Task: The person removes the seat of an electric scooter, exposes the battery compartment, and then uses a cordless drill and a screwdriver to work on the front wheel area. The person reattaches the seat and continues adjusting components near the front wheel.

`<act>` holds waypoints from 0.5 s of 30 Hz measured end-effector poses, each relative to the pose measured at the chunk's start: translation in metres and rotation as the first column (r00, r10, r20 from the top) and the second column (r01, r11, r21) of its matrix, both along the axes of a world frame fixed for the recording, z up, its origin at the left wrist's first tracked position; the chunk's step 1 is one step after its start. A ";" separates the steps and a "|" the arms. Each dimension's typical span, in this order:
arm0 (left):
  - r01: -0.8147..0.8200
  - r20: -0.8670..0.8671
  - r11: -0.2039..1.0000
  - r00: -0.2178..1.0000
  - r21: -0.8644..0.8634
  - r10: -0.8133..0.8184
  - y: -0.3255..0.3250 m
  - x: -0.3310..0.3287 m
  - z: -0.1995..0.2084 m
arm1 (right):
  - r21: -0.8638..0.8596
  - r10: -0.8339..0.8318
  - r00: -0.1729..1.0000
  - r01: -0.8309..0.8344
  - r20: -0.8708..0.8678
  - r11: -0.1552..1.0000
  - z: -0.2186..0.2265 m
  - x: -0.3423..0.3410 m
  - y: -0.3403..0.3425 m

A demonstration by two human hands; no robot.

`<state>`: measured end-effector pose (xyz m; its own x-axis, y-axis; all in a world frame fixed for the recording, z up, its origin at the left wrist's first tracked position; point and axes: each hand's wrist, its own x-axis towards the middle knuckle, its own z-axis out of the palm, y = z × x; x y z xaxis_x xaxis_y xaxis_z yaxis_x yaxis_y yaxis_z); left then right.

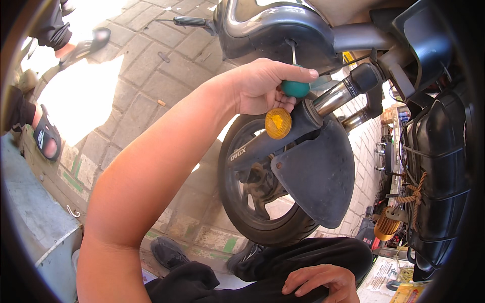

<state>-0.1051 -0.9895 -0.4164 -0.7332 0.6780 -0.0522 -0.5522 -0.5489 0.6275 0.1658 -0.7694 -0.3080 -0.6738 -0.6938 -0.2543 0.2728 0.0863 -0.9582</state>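
Observation:
My left hand (pixel 262 87) is closed round the teal handle of a screwdriver (pixel 297 89), its thumb stretched along the grip. The metal shaft rises from the handle to a hole in the dark underside of a scooter's front housing (pixel 283 43); its tip is hidden there. Just below my fingers sits a round orange reflector (pixel 278 123) on the fork leg. Beneath it are the black front wheel (pixel 252 222) and the grey mudguard (pixel 318 177). My right hand (pixel 323 283) lies over my dark trouser leg, fingers apart and loosely bent, holding nothing.
Another person's sandalled feet (pixel 48 134) are on the paving (pixel 136 76) at the left. A handlebar lever (pixel 189 21) juts out above. At the right are a black strapped seat-like bundle (pixel 439 177) and a copper-coloured motor part (pixel 386 224). A pale metal box (pixel 38 202) stands lower left.

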 end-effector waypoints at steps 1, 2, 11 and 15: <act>-0.026 0.011 0.998 1.000 -0.062 0.026 0.004 0.002 0.003 | 0.007 0.000 1.000 0.000 -0.004 1.000 0.000 0.000 0.000; -0.050 0.020 0.991 0.998 -0.123 0.053 0.007 0.002 0.005 | 0.011 -0.005 1.000 0.005 0.001 1.000 0.001 0.000 -0.001; 0.102 -0.019 0.989 0.995 0.109 -0.101 -0.012 -0.006 -0.005 | -0.002 0.008 1.000 -0.008 -0.022 1.000 -0.002 0.001 0.000; -0.034 0.004 0.995 0.999 -0.094 0.034 0.007 -0.001 -0.002 | -0.012 0.053 0.999 -0.053 -0.009 0.999 -0.004 -0.003 0.001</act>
<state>-0.1065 -0.9828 -0.4185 -0.7553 0.6447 -0.1180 -0.5376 -0.5065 0.6741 0.1629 -0.7680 -0.3122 -0.6383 -0.7314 -0.2399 0.2602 0.0882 -0.9615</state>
